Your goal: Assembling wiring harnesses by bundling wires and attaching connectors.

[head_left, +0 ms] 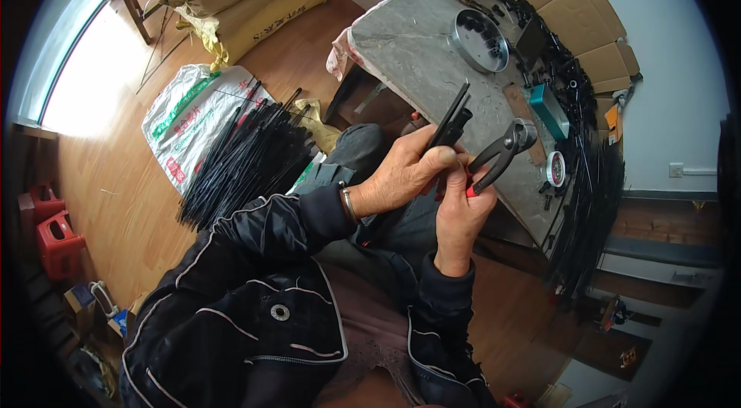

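Note:
My left hand (405,172) is closed around a few thin black rods (449,116) that point up and away. One of them carries a thicker black sleeve-like end. Close beside it, my right hand (463,215) grips end-cutting pliers (505,147) with black and red handles, their head tilted up to the right. Fingertips of both hands meet at the rods, so the lower ends are hidden. The hands are over my lap, in front of the near edge of a grey table (409,30).
On the table are a round metal pan (480,41) of small black parts, a teal box (549,111), a round tin (555,169) and many black pieces. Bundled black rods (247,153) lie on a white sack (181,111) at left. Yellow sacks (262,22) are stacked behind; red stools (60,246) stand left.

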`<state>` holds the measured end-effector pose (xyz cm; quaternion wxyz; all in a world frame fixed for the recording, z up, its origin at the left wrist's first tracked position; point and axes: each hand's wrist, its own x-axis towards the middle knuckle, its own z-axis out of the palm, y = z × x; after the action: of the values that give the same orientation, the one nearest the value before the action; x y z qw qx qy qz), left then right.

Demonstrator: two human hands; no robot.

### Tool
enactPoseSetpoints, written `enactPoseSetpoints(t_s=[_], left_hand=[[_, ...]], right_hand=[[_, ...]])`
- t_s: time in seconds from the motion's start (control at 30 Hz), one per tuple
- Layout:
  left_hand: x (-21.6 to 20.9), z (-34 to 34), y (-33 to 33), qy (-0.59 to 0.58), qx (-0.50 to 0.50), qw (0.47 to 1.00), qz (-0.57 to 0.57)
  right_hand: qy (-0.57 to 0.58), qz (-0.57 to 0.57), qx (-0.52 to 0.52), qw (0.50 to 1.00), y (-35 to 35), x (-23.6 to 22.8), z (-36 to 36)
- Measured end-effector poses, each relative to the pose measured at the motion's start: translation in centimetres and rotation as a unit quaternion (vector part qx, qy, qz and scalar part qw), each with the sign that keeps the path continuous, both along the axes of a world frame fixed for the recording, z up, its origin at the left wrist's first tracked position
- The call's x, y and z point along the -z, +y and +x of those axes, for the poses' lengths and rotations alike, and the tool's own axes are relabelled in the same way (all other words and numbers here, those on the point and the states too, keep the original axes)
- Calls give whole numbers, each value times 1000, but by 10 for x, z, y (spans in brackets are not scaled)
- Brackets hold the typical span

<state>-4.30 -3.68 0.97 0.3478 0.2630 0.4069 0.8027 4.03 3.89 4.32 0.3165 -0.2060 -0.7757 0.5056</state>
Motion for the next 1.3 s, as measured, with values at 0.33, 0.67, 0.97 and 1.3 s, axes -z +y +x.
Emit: enactPoseSetpoints(t_s=[0.33, 0.67, 0.97, 1.3], left_hand=[[4, -19, -2, -63, 53, 996, -46], [-11, -5, 0, -40, 75, 994, -71], [-11, 1, 1, -7, 110, 990, -84], [-12, 7, 8, -33, 100, 992, -70]], right_hand=[[-93, -176, -100, 975, 0, -36, 22], [-343, -337, -188, 856, 16, -56, 82], [-311, -399, -188, 842, 11, -62, 90], [-289, -439, -204, 826, 10, -64, 94]])
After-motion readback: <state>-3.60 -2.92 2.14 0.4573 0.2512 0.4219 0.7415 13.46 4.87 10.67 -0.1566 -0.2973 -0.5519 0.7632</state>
